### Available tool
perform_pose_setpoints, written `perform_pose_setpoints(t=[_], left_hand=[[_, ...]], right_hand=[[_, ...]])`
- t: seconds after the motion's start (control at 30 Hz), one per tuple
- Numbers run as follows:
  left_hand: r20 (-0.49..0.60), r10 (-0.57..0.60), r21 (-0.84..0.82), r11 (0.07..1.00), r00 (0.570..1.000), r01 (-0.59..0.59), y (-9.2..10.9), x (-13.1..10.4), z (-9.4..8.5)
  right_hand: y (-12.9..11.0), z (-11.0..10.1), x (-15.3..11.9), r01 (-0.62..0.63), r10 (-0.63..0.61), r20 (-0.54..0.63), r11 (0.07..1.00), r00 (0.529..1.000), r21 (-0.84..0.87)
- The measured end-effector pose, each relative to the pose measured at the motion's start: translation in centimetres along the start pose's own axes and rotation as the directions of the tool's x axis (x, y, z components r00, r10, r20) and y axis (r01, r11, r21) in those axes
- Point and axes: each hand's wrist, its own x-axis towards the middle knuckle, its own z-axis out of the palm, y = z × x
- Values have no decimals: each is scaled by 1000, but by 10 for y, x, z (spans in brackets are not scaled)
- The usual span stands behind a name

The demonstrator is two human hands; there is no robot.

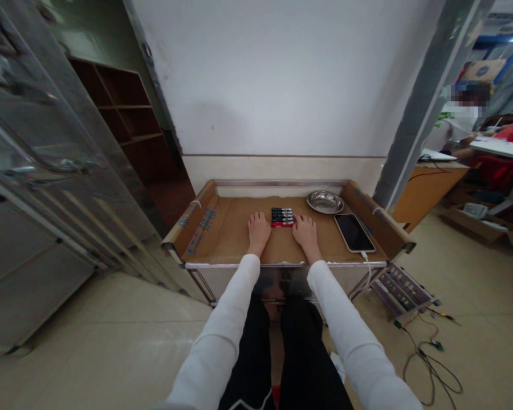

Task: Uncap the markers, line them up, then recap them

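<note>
Several black marker pens lie side by side in a stack of rows on the cardboard-lined cart top, with a red marker pen nearest to me. Just left of them my left hand rests palm down on the cardboard, fingers stretched out, holding nothing. On the other side my right hand lies palm down, fingers extended beside the pens' right ends. Whether its fingertips touch the pens I cannot tell.
A round metal dish sits at the back right of the cart. In front of it is a phone with a white cable. Cardboard walls edge the cart. An electrical unit and loose wires lie on the floor. A person sits far right.
</note>
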Motion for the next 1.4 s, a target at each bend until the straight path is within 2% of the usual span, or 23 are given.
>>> perform_pose_setpoints(t=[0.17,0.27,0.37,0.43,0.5,0.6,0.77,0.97,1.17,1.4], left_hand=[[-13,-9,-43,999,1000,8,0,1,0],[-57,35,-134,990,998,-43,0,2,0],[-56,191,-236,951,980,-199,1,3,-2],[-8,308,-269,916,951,-299,1,2,-3],[48,371,-265,900,927,-346,2,1,-4],[87,373,-239,908,924,-344,2,-1,-4],[76,370,-266,902,926,-339,1,-1,-4],[48,374,-256,901,926,-351,1,0,-5],[-45,335,-266,904,941,-335,1,1,-6],[-54,359,-285,888,932,-359,2,2,-8]], right_hand=[[-1,0,0,-16,16,-24,1000,1000,5],[-2,-3,1,0,0,-46,1000,999,-3],[-3,-6,2,127,-126,-41,992,991,21],[-3,-8,2,212,-211,-26,975,977,63],[-2,-9,1,254,-254,-9,962,967,99],[-2,-8,1,261,-265,16,958,964,114],[-2,-7,1,265,-271,42,958,962,109],[-5,-8,-2,204,-204,8,978,979,45],[-9,-15,-4,208,-209,-49,978,977,-25],[-12,-18,-2,238,-245,-78,967,966,-89]])
